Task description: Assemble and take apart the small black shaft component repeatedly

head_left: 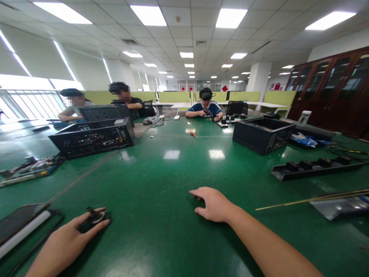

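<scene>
My left hand (pixel 67 240) rests on the green table (pixel 161 181) at the lower left, fingers laid over a small black part (pixel 93 220) with a round metal piece on top. My right hand (pixel 211 204) lies palm down near the middle of the table, fingers curled a little with their tips on the surface; nothing shows in it. The two hands are well apart.
A black computer case (pixel 92 136) lies at the left, another open case (pixel 262 134) at the right, with a long black panel (pixel 314 169) before it. A circuit board (pixel 29 169) sits far left, a dark flat device (pixel 20 221) near my left hand. Three people sit across the table.
</scene>
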`<act>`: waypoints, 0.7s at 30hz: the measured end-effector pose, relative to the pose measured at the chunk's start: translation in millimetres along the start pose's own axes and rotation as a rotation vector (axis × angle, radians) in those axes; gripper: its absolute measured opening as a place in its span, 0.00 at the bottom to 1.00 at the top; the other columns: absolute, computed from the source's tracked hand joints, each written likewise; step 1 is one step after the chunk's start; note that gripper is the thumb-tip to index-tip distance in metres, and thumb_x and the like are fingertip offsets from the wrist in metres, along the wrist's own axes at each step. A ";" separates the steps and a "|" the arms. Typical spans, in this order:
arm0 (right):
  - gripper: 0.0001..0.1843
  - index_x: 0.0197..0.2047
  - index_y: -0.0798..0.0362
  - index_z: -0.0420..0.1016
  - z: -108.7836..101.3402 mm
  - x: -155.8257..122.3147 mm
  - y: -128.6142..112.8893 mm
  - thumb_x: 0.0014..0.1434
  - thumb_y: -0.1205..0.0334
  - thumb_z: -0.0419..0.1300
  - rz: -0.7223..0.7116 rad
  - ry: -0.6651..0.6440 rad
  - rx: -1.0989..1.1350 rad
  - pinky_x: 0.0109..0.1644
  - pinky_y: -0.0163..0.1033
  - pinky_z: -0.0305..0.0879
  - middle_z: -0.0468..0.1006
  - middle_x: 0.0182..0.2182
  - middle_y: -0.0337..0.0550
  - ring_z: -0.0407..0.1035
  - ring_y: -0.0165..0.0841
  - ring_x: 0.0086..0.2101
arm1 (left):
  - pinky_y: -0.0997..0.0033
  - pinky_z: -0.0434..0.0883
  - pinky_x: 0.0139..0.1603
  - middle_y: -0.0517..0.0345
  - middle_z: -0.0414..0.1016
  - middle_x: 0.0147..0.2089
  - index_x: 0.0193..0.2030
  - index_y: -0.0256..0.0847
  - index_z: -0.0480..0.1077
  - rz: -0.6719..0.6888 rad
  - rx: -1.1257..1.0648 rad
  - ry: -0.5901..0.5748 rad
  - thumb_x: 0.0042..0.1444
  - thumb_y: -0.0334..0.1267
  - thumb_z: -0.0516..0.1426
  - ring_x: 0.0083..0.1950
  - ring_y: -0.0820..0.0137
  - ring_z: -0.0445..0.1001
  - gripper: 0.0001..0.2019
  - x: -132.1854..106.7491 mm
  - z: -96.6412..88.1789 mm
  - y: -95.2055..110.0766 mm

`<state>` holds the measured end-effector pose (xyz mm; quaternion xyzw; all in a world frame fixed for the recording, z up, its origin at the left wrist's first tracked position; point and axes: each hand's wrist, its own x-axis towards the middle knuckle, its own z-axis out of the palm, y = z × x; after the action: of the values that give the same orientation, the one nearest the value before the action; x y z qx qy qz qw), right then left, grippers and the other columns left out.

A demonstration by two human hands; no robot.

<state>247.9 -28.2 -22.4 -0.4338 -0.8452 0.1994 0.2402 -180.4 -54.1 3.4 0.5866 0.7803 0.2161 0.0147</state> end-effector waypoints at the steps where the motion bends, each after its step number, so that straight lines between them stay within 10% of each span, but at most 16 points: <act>1: 0.34 0.64 0.50 0.69 0.1 0.1 0.3 0.54 0.61 0.66 0.003 -0.002 0.004 0.53 0.43 0.68 0.79 0.46 0.47 0.72 0.39 0.45 | 0.65 0.76 0.45 0.61 0.86 0.39 0.45 0.48 0.81 0.023 -0.048 -0.060 0.44 0.58 0.61 0.44 0.54 0.83 0.24 0.4 -1.1 9.1; 12: 0.47 0.69 0.50 0.60 -9.4 -2.6 7.4 0.50 0.51 0.71 0.082 0.105 0.206 0.48 0.43 0.71 0.77 0.52 0.48 0.74 0.37 0.43 | 0.64 0.72 0.49 0.52 0.80 0.42 0.43 0.43 0.79 0.769 -0.308 -0.217 0.49 0.37 0.62 0.44 0.61 0.78 0.13 -11.7 49.8 197.3; 21: 0.26 0.55 0.50 0.73 -9.2 -3.4 -3.2 0.53 0.58 0.68 -0.028 0.156 0.062 0.55 0.44 0.67 0.79 0.49 0.45 0.73 0.39 0.48 | 0.65 0.72 0.50 0.55 0.78 0.45 0.46 0.47 0.79 0.805 -0.405 -0.287 0.52 0.36 0.63 0.46 0.63 0.77 0.13 -23.9 82.2 196.4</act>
<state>252.9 -31.5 -14.1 -0.4288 -0.8232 0.1877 0.3213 28.3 -6.9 -7.0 0.8519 0.4231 0.2690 0.1517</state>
